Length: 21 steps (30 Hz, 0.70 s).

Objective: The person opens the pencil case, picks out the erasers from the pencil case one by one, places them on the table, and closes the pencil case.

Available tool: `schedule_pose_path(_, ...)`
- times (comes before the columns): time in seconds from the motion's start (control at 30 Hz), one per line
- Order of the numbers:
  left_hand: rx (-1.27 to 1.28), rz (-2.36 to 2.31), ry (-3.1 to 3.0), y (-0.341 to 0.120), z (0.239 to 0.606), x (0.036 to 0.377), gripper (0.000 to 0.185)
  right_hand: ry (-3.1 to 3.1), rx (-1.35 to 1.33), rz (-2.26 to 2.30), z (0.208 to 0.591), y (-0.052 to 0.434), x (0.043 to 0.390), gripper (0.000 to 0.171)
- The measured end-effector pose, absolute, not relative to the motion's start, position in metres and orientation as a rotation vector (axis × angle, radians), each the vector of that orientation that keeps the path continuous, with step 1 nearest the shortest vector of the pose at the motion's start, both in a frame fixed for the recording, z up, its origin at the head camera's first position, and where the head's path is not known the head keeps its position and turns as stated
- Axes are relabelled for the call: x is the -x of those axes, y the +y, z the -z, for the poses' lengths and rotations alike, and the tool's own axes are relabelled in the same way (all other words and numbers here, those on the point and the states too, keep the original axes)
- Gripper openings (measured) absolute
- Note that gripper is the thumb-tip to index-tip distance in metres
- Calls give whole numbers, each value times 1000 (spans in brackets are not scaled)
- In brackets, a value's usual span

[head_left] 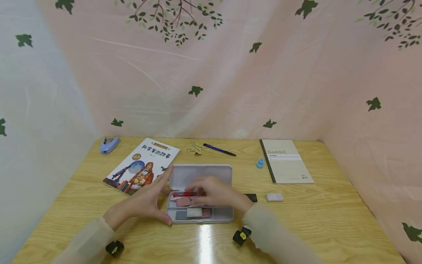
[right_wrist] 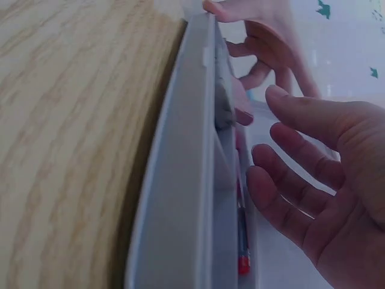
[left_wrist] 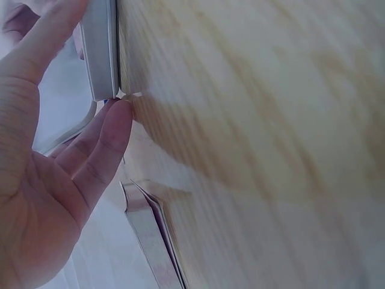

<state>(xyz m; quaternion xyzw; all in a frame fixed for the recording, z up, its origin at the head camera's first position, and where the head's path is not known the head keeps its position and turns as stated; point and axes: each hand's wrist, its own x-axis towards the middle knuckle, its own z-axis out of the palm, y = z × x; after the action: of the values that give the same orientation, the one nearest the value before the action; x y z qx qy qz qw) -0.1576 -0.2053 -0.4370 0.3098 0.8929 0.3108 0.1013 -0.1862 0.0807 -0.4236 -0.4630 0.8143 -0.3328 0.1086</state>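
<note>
Pale grey plastic pencil case (head_left: pixel 211 216), its lid open and tilted back, lies on the light wooden table (head_left: pixel 313 227) near the front edge, between the two hands. At its left end the left hand (head_left: pixel 148 201) rests with straight fingers along the case's side, thumb at the front corner, gripping nothing. Over the tray, where a red pen (head_left: pixel 184 194) and pink erasers (head_left: pixel 183 202) lie, the right hand (head_left: pixel 215 193) hovers with relaxed fingers, holding nothing.
</note>
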Motion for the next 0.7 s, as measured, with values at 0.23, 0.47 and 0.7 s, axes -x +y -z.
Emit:
schedule_pose_path(0.23,-910,-908,2639,-205,436,157,150,2405,1356,874,429,68,187,31)
schedule_pose_path(0.47,-942,-919,2652,-201,438,158,152,2485,1426,737,431,67,187,29)
schedule_pose_path(0.7,-944,-900,2678,-204,437,156,152,2531,1578,634,434,65,186,23)
